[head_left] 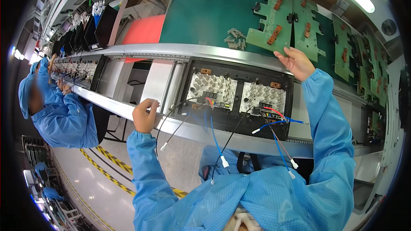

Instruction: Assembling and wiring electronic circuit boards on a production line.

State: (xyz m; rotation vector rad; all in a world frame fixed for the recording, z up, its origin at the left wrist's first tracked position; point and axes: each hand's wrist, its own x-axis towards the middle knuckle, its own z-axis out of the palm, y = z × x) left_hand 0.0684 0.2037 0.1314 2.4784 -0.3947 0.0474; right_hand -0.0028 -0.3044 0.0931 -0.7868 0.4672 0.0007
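1. I see a long green belt [201,21] running across the top, with a grey metal rail [171,51] along its near edge.
2. Below the rail sits a black tray [239,122]. It holds two pale boards full of small round parts, one on the left [212,89] and one on the right [264,97].
3. A green board [267,25] with brown bits lies on the belt, at the front of a row of more green boards [342,47] that goes off to the right.
4. A person in a blue coat [60,119] works at the far left, well apart from me.
5. My right hand [296,62] reaches up to the near edge of the green board. Its fingers are spread and loose, touching the edge. I cannot tell if they grip it.
6. My left hand [144,115] rests on the rail just left of the tray. Its fingers are curled in, and I cannot tell if they hold anything.
7. Thin wires [274,124], blue, black and red, hang from the tray toward me.
8. A small heap of grey parts [235,38] lies on the belt, beside the green board.
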